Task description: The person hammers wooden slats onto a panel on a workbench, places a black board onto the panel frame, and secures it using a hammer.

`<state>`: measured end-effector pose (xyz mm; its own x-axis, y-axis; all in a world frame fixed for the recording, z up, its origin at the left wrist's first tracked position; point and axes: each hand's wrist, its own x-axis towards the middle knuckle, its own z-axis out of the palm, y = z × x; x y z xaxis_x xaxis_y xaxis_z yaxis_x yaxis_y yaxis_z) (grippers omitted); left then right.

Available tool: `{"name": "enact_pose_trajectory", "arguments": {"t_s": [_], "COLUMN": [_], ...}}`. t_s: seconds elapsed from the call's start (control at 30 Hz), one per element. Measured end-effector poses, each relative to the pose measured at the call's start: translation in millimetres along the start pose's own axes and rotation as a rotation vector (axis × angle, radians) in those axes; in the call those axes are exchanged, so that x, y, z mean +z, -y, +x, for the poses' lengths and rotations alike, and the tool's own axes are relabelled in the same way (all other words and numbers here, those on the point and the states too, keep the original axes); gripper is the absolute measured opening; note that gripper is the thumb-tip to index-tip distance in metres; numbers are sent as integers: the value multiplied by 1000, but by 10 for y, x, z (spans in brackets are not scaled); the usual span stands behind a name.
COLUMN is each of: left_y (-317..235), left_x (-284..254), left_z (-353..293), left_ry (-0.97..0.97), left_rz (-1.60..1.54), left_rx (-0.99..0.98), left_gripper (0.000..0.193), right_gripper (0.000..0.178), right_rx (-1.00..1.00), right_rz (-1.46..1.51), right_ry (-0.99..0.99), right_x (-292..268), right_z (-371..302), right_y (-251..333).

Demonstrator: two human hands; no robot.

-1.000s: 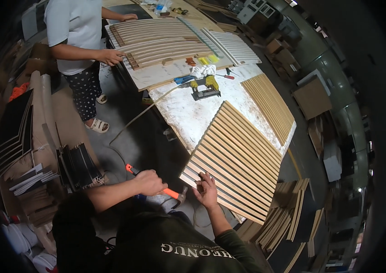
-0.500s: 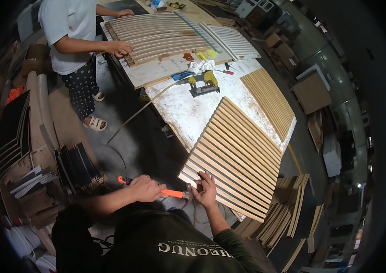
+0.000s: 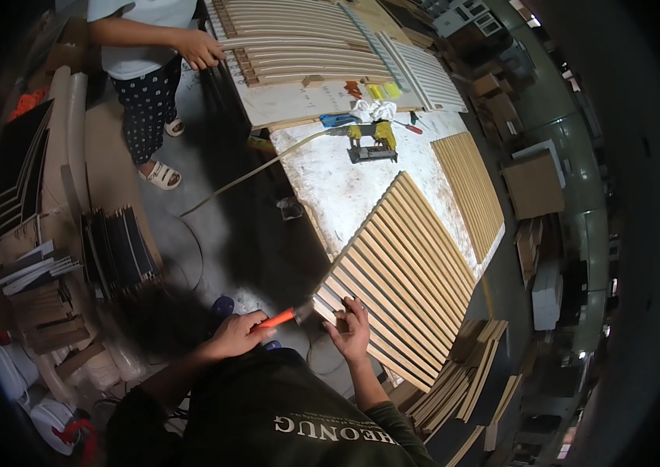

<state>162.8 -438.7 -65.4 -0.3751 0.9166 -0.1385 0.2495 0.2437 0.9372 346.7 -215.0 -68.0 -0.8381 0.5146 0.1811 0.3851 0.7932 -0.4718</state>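
Observation:
My left hand (image 3: pixel 240 336) is closed round the orange handle of a hammer (image 3: pixel 276 320). The dark hammer head is at the near left corner of a slatted wood panel (image 3: pixel 400 272), which has light strips with dark gaps between them. Whether head and panel touch is hard to tell. My right hand (image 3: pixel 352 331) grips the panel's near edge, fingers on top and thumb at the edge. The panel lies aslant and overhangs the near end of a white, stained worktable (image 3: pixel 314 179).
A yellow and black nail gun (image 3: pixel 373 142) with a hose (image 3: pixel 244 173) lies farther up the table, by a white cloth (image 3: pixel 373 110). A second slatted panel (image 3: pixel 470 191) rests at right. A co-worker's hand (image 3: pixel 199 48) touches curved strips (image 3: pixel 299 47). Stacked wood strips (image 3: pixel 454 381) stand at lower right.
The hammer has swung up, its head now at the panel's corner instead of beside my right hand. My right hand stays on the panel edge. The view has shifted.

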Motion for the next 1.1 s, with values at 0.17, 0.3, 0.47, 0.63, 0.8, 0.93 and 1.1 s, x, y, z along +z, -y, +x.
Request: {"name": "enact_pose_trajectory", "arguments": {"t_s": [0.17,0.3,0.47,0.63,0.8,0.93,1.1], "left_y": [207,299,177,175,31,-131,-240], "left_x": [57,125,112,186,425,382,536], "left_z": [102,200,259,210,233,229,132], "left_ry": [-38,-33,220,-52,25,-128,-74], "left_rz": [-425,-497,-535,-830,-682,-703,-612], "left_rx": [-331,-372,-464,-510,-500,-579,-615], "left_gripper": [38,46,45,42,37,42,38], "right_gripper": [25,22,23,25,27,26,23], "right_rx": [10,61,72,67,-71,-119,-58], "right_rz": [64,66,95,29,34,77,59], "right_ry": [-50,-26,-38,-47,-138,-160,-163], "right_x": [97,88,104,69,71,13,-15], "right_z": [-15,10,-12,1,59,73,64], "right_y": [-23,18,-62,-60,-110,-126,-99]}}
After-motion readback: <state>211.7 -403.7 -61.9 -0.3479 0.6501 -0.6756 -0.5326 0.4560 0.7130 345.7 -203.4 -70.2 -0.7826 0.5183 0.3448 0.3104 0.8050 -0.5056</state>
